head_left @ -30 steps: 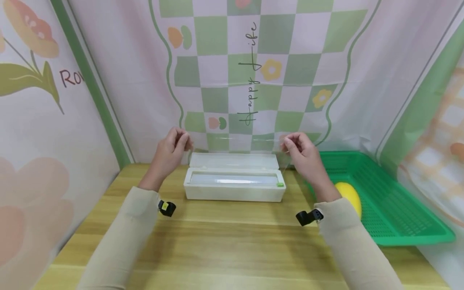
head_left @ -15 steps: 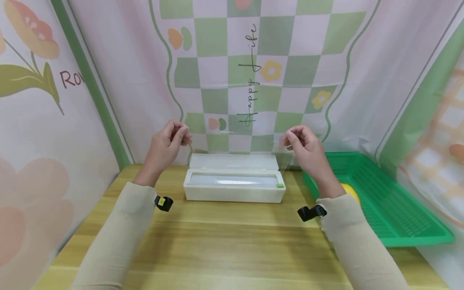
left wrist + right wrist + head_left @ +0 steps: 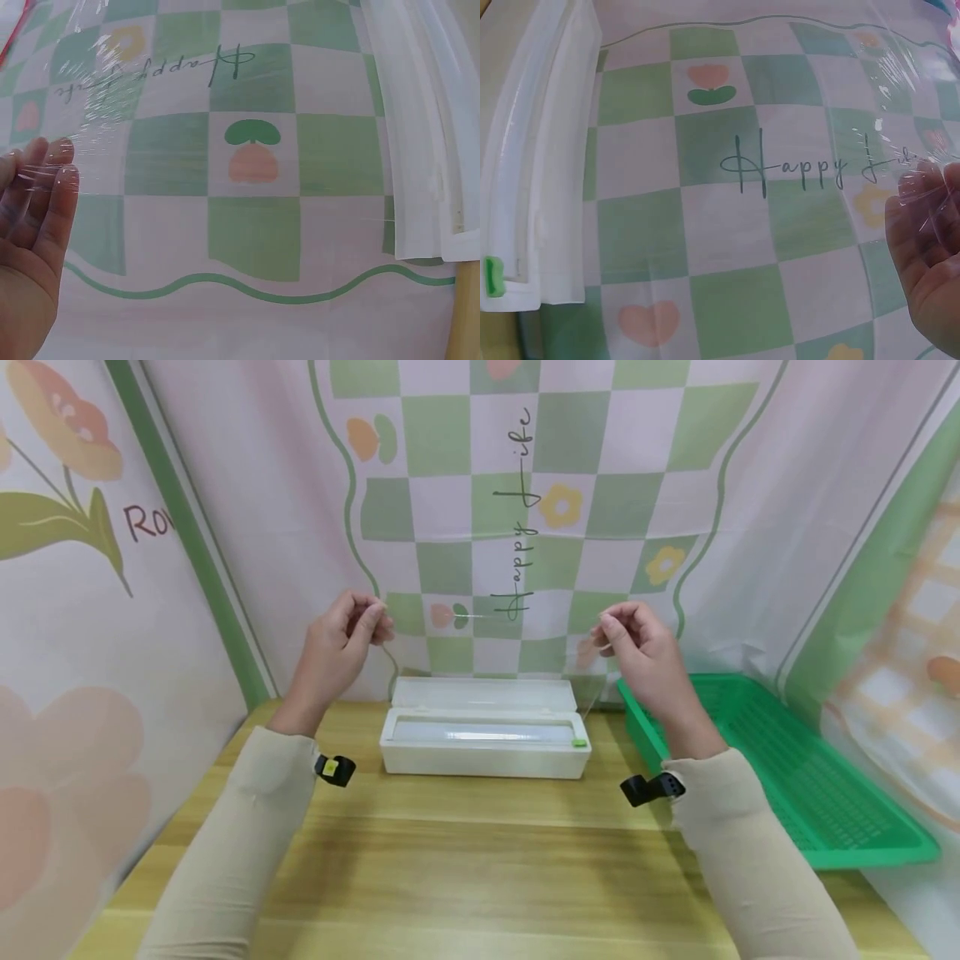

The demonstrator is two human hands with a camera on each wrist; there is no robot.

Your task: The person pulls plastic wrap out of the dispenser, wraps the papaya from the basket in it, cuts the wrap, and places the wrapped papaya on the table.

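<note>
Clear plastic wrap (image 3: pixel 476 616) stretches between the two hands above a white wrap dispenser (image 3: pixel 480 762), and its shiny creases show in both wrist views. My left hand (image 3: pixel 339 643) pinches one corner of the film between thumb and fingers. At the opposite corner, my right hand (image 3: pixel 647 647) pinches it the same way. Both hands are raised above and to either side of the dispenser. Its lid (image 3: pixel 483 693) is swung back, baring the roll (image 3: pixel 487 732) inside. On the dispenser's right end sits a small green slider (image 3: pixel 579 743).
A green plastic basket (image 3: pixel 847 858) stands on the right, partly behind the right forearm. The wooden table (image 3: pixel 465 868) carries the dispenser near its back edge. Behind hangs a checkered curtain (image 3: pixel 435 506) with printed lettering.
Both hands have risen and moved slightly apart, drawing the plastic wrap higher above the dispenser. The yellow object in the basket has become hidden behind the right arm.
</note>
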